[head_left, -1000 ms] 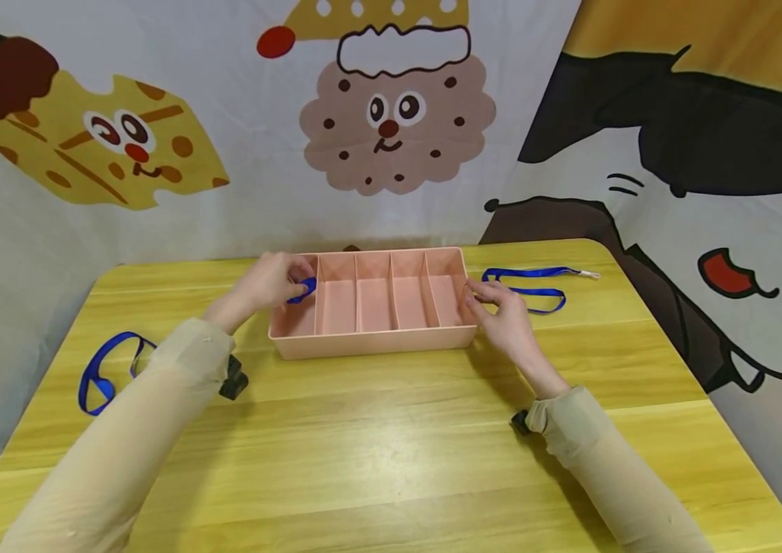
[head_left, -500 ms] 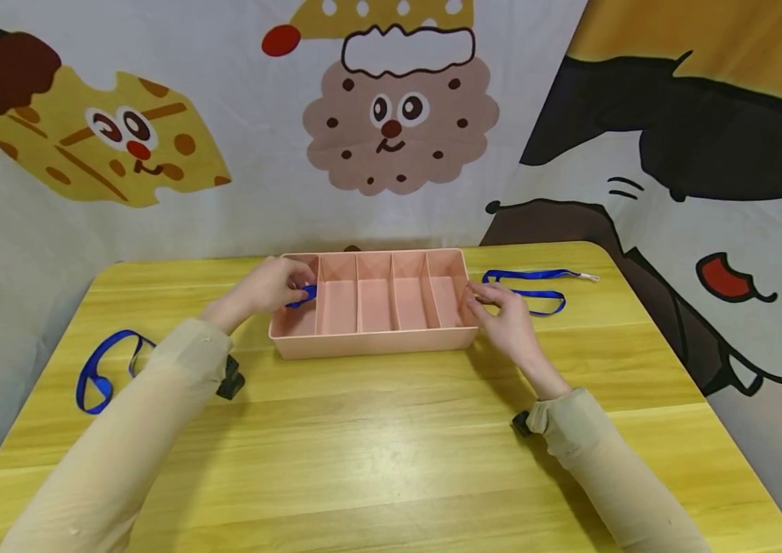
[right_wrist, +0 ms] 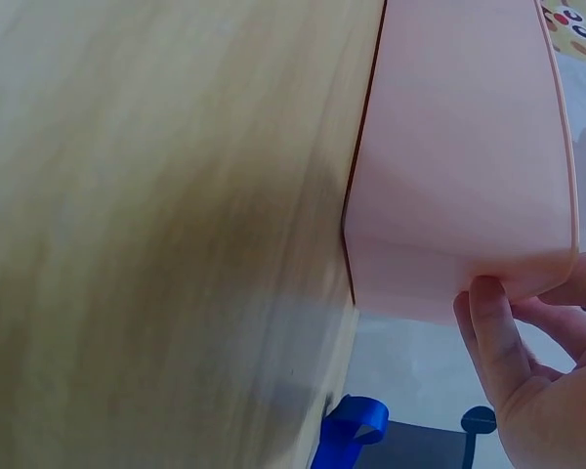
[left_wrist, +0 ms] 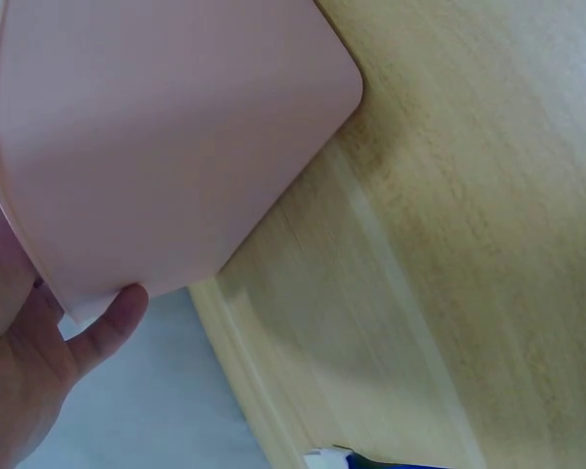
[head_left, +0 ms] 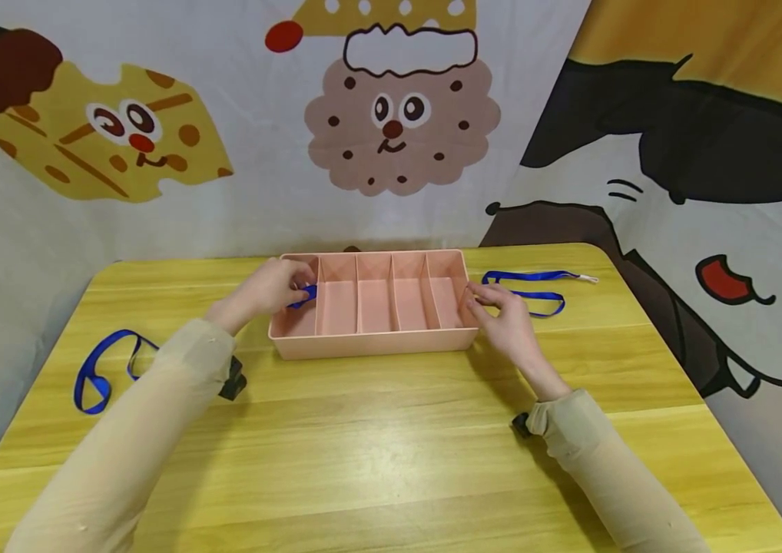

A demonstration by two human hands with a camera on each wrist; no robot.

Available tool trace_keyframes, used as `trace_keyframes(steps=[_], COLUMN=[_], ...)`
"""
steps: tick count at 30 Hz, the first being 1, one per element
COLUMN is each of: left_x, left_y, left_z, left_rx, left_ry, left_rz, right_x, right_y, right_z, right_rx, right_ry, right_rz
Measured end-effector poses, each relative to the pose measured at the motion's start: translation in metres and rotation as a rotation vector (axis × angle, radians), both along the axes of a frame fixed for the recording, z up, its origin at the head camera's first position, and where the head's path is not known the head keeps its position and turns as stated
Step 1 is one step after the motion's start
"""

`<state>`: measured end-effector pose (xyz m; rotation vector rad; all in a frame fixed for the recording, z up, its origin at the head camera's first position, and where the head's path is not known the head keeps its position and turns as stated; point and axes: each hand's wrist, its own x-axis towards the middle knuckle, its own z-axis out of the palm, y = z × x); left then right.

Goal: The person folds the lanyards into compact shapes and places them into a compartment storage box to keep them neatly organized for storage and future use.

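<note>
1. Head view: we see a pink tray (head_left: pixel 377 343) standing level near the far edge of a wood-grained table (head_left: pixel 377 468). It is plain pastel all over, with rounded corners, and four thin dividers split it into five compartments in a row.
2. Also from the head, we find the left hand (head_left: pixel 268 286) over the tray's left rim, pinching a crumpled blue strap (head_left: pixel 305 296) in the leftmost compartment; the fingers hide part of the strap.
3. The right hand (head_left: pixel 504 315) grips the tray's right end at the rim. Just past it we see a bent blue lanyard (head_left: pixel 529 275) with a pale clip (head_left: pixel 588 279); a looped ribbon (head_left: pixel 90 369), also blue, lies beside the left sleeve (head_left: pixel 156 392).
4. Left wrist view: we face the tray's smooth outer wall. One finger shows outside near a corner, and the pinched strap is out of our sight.
5. Right wrist view: we see fingertips (right_wrist: pixel 487 293) against the tray's outer face, below the rim, with blue band (right_wrist: pixel 347 430) curling near the bottom edge.
</note>
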<state>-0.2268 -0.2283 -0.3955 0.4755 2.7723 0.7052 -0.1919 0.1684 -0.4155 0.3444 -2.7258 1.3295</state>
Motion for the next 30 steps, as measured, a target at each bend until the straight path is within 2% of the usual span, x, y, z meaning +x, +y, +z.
trace_keyframes(steps=[11, 15, 24, 28, 30], left_x=[-0.001, -0.001, -0.001, -0.002, -0.001], left_y=[0.001, 0.002, -0.002, -0.004, -0.006], left_z=[-0.004, -0.005, -0.006, -0.01, -0.011], left_rx=[-0.01, -0.036, -0.098, -0.122, -0.099], left_ry=[0.013, 0.038, 0.088, 0.088, 0.076], left_rz=[0.001, -0.002, -0.062, -0.101, -0.102], right_x=[0.0, 0.001, 0.014, 0.019, 0.022], right_y=[0.0, -0.001, -0.009, -0.012, -0.013], right_z=[-0.001, -0.002, -0.006, -0.009, -0.011], right_rx=[0.012, 0.011, 0.017, 0.014, 0.015], right_ry=[0.009, 0.009, 0.014, 0.021, 0.018], right_rz=[-0.003, -0.006, -0.053, -0.072, -0.078])
